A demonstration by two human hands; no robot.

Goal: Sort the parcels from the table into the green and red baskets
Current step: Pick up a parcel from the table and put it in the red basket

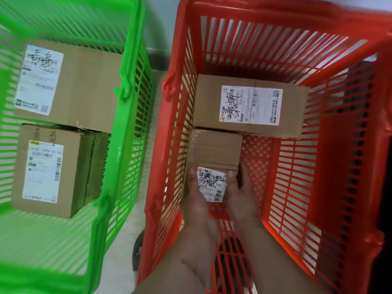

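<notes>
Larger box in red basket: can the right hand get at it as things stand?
Probably not right away. The right hand and left hand both grip the small box, inside the red basket. The larger box lies just beyond, top uncovered, so once freed the path looks open.

pale floor (158, 79) under green basket (127, 60) and red basket (180, 60), side by side

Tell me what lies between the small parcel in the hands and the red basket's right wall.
Head view: nothing. Only the red basket's bare lattice floor shows between the small parcel, held by both hands (left hand, right hand), and that wall.
</notes>
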